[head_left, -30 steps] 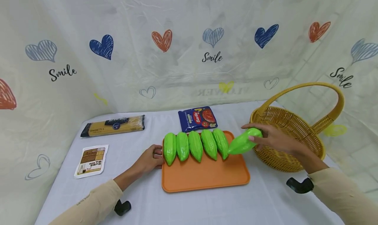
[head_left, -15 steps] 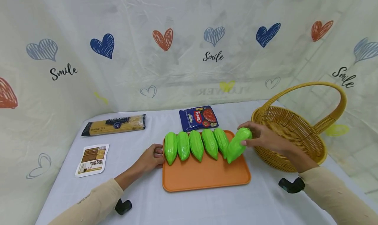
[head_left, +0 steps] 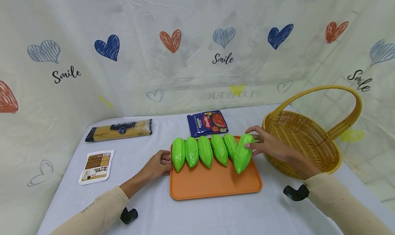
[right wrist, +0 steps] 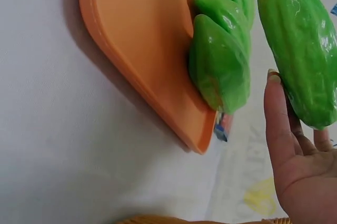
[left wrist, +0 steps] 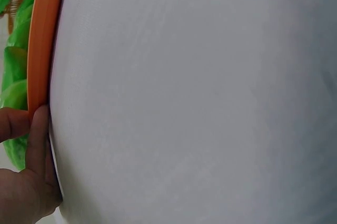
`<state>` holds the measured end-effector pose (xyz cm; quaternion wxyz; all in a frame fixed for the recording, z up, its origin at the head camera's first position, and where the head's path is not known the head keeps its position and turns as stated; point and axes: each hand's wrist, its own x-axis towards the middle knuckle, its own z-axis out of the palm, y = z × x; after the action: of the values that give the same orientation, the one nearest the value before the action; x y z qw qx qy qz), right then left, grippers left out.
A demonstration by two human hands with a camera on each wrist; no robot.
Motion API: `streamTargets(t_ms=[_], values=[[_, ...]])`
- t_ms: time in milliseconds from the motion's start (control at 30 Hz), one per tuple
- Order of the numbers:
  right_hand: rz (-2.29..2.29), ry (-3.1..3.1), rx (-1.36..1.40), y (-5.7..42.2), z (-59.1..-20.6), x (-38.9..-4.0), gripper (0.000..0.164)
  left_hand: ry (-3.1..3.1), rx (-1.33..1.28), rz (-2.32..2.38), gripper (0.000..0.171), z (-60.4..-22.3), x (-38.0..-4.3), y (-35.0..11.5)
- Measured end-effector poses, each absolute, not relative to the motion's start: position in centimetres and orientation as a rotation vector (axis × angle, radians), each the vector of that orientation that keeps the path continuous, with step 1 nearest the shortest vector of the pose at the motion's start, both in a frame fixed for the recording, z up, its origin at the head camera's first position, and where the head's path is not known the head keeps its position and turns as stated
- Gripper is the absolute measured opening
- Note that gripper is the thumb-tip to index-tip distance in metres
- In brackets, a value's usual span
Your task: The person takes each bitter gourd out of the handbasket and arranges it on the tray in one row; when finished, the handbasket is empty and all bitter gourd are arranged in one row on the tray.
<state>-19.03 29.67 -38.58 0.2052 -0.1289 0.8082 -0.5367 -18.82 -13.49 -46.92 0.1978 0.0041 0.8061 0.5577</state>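
My right hand (head_left: 267,145) holds a bright green, ridged bitter melon (head_left: 242,156) by its blunt upper end, its pointed end tilted down over the orange tray (head_left: 213,185). In the right wrist view this held bitter melon (right wrist: 303,50) is raised above the tray, thumb on one side and fingers behind. Several more bitter melons (head_left: 191,152) lie side by side in a row along the tray's far half, tips toward me. My left hand (head_left: 158,166) is at the tray's left edge; the left wrist view shows thumb and fingers pinching the orange rim (left wrist: 42,50).
A wicker basket (head_left: 300,139) with a tall handle stands right of the tray. Behind the tray lies a blue Barilla pouch (head_left: 207,123). To the left are a spaghetti packet (head_left: 120,130) and a flat white-and-brown packet (head_left: 96,167). A white cloth covers the table.
My right hand has carried the bitter melon left from beside the basket to over the tray's right part, turning its tip toward me. The left hand stays at the tray's edge.
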Motion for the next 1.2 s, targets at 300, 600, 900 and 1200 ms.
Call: streamTargets(t_ms=[300, 600, 900, 1200], values=[[-1.469, 2.321, -0.426, 29.2, -38.9, -19.3, 0.05, 2.257, 0.013, 1.558, 0.063, -46.9, -18.8, -13.5], [-1.586, 2.236, -0.378, 29.0, -39.0, -19.8, 0.058, 2.252, 0.012, 1.561, 0.064, -46.9, -18.8, -13.5], [-1.724, 2.16, -0.415, 29.3, -39.5, -20.3, 0.04, 2.251, 0.005, 1.562, 0.064, -46.8, -18.6, -13.4], [-1.7, 2.161, -0.431, 29.5, -39.8, -20.5, 0.041, 2.247, 0.016, 1.571, 0.063, -46.8, -18.7, -13.5]])
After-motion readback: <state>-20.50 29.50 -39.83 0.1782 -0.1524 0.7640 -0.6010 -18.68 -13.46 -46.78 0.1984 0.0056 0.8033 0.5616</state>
